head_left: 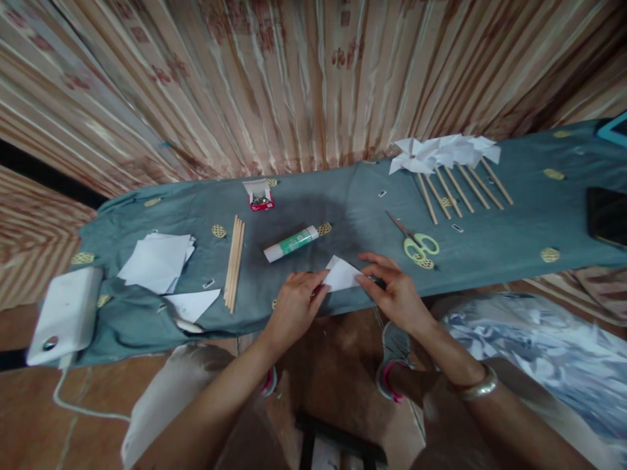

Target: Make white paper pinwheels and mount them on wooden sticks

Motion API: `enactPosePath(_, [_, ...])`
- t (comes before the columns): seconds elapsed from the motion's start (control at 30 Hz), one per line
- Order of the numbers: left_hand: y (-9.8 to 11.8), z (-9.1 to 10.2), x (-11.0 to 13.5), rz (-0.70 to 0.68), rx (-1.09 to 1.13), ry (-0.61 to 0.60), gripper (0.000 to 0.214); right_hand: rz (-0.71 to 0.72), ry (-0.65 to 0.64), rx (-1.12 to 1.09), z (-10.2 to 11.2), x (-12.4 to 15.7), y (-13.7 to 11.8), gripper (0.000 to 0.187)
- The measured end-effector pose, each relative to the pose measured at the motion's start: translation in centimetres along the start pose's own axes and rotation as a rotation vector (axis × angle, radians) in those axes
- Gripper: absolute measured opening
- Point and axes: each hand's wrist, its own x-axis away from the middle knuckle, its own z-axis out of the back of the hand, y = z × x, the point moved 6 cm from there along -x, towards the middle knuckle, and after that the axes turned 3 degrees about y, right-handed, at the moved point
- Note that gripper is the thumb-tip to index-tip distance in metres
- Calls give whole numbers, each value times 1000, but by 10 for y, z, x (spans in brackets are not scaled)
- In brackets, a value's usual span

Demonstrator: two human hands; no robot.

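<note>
To the right of the sheets (154, 261), sticks (235, 261) and glue (291, 243), one side of the folded paper (341, 275) was pinched between thumb and fingers of the left hand (296, 300). The paper was held near the front edge of the cloth (529, 215), its other side gripped by fingertips of the right hand (394, 290); folding was judged to be in hand, and a firm, well-aligned crease seemed called for next. Farther right, the scissors (415, 245) and pinwheels (443, 155) were seen untouched.
</note>
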Motion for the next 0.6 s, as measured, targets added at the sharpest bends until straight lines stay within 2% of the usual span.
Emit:
enactPosePath(0.1, [3, 4, -1, -11, -44, 25, 36, -6, 32, 38, -1, -2, 1, 19])
enactPosePath(0.2, [23, 6, 4, -198, -185, 20, 36, -9, 48, 54, -1, -4, 0, 19])
enactPosePath(0.27, [37, 1, 12, -325, -246, -17, 37, -11, 61, 65, 0, -5, -1, 18])
enactPosePath(0.33, [45, -8, 21, -391, -289, -60, 39, -12, 77, 82, 0, -5, -2, 18])
enactPosePath(0.47, [43, -23, 29, -343, -344, -135, 44, -13, 102, 117, 0, -6, -3, 20])
enactPosePath(0.6, [37, -29, 29, -310, -346, -192, 49, -10, 103, 145, 0, -6, -3, 21])
